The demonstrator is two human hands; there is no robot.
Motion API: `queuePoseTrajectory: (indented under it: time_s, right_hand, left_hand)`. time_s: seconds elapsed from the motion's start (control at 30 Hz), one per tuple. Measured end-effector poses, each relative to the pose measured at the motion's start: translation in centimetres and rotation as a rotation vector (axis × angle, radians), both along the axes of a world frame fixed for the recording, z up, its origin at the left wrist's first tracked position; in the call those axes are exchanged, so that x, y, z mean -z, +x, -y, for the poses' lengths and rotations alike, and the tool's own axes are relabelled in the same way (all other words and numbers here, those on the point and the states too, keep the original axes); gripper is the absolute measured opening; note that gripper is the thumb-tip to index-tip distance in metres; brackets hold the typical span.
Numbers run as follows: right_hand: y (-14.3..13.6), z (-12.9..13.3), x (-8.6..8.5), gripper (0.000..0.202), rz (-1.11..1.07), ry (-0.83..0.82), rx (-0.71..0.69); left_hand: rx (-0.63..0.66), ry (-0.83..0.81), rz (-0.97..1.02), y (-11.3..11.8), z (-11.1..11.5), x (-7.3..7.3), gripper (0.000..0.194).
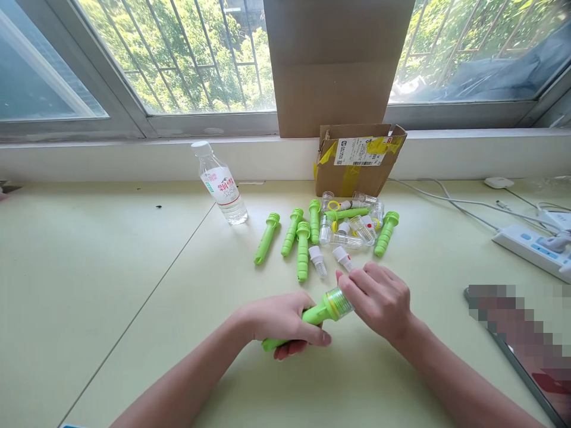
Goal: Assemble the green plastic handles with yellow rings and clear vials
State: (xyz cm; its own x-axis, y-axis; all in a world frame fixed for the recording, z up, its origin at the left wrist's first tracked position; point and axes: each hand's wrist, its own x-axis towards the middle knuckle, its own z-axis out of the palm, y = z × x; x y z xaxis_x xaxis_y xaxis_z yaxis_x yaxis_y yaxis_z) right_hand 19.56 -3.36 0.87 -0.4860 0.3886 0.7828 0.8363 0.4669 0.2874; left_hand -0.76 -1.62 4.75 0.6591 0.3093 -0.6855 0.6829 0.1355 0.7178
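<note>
My left hand [289, 324] is wrapped round a green plastic handle [317, 314], which tilts up to the right. A clear ribbed plastic cap [339, 302] sits over the handle's threaded end, and my right hand [379, 297] grips that cap from its far end, hiding part of it. Just beyond my hands lie two white fittings with clear ends, one a white fitting [317, 260] on the left, the other a white fitting [342, 257] close to my right fingers. Several more green handles [303, 252] lie behind them.
Clear plastic tubes [348, 240] and yellow rings [333, 205] are heaped before a cardboard box [350, 172]. A water bottle [220, 185] stands at the back left. To the right are a white power strip [530, 244] with cables and a dark-edged, pixelated device [508, 351].
</note>
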Motion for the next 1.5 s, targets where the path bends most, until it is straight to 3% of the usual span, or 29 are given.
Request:
queuePoseTrajectory:
  time_s: [0.27,0.83,1.0,1.33,1.5]
  right_hand:
    - [0.3,-0.2,0.6,0.018,0.001,-0.019,0.001]
    - [0.2,-0.2,1.0,0.02,-0.005,-0.154,0.014]
    - [0.1,0.1,0.7,0.026,0.015,-0.166,0.041]
    - [0.1,0.4,0.3,0.023,0.071,-0.189,0.11]
    - [0.1,0.5,0.3,0.02,0.11,-0.257,0.15]
  left_hand:
    - [-0.027,0.16,-0.021,0.5,0.3,0.1,0.033]
    - [-0.091,0.285,-0.109,1.0,1.2,1.2,0.023]
    - [-0.137,0.475,-0.069,1.2,1.8,1.8,0.021]
    - [-0.028,0.88,-0.359,1.6,2.2,1.8,0.013]
    - [0.019,0.993,-0.45,1.8,2.3,2.0,0.015]
